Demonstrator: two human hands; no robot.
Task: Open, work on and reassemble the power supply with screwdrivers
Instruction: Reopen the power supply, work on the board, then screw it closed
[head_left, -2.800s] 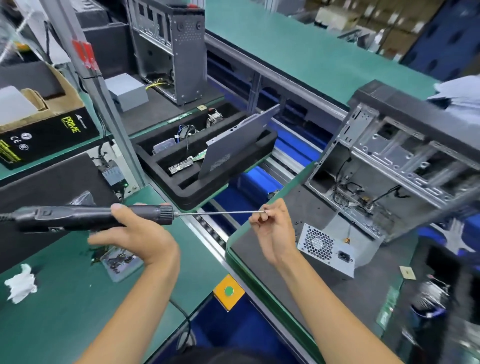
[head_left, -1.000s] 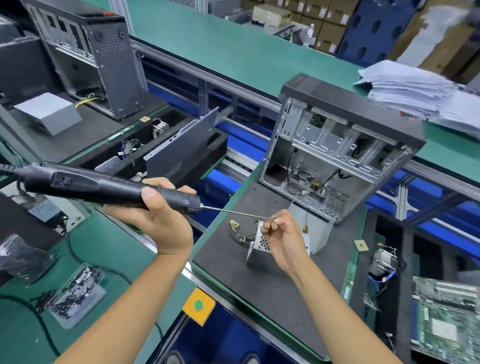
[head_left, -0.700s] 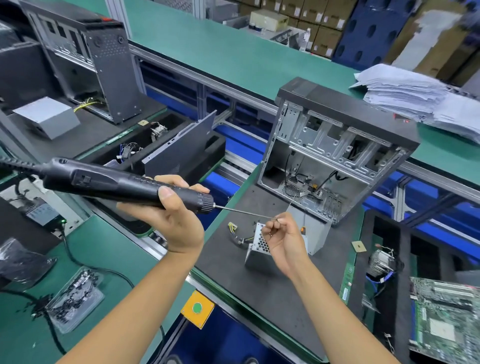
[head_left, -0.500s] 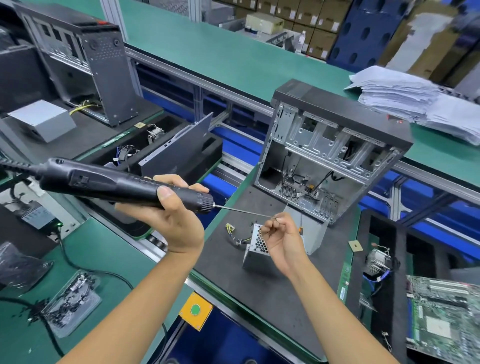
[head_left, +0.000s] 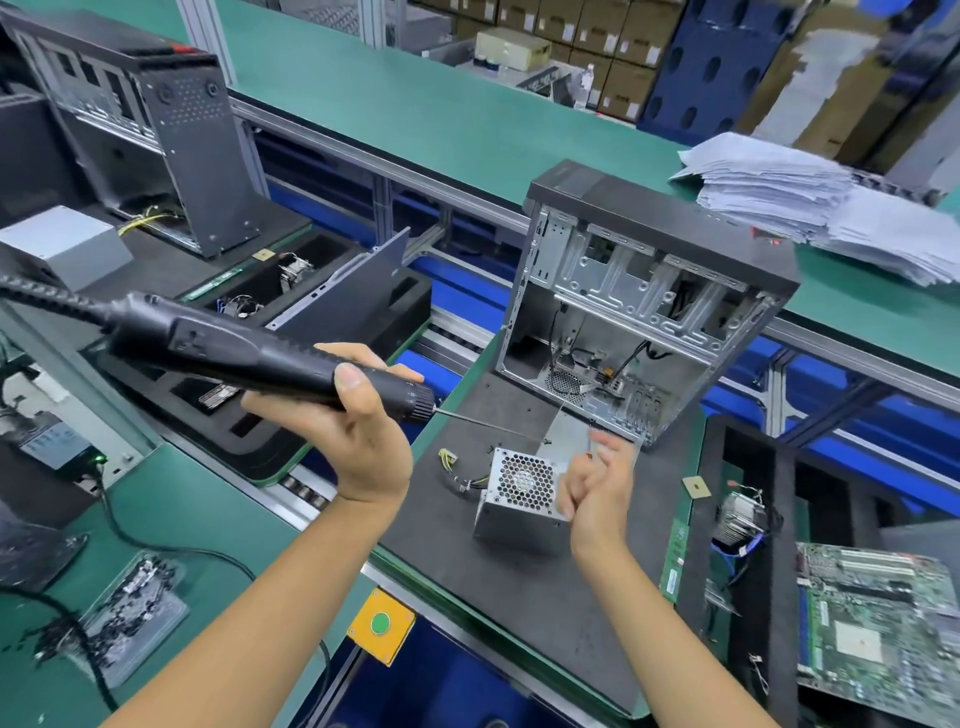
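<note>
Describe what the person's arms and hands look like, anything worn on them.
Both forearms are bare to the bottom of the frame: no sleeves in view. The left hand and right hand wear no gloves, and no rings, watch or wrist strap can be seen. Fingernails are short and unpainted.

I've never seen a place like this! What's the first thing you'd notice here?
First, the long black electric screwdriver that the left hand grips in the air, its thin bit pointing right. Just under the tip, a small silver power supply with a honeycomb grille sits on the dark mat, beside the right hand. Behind them stands an open, nearly empty computer case.
</note>
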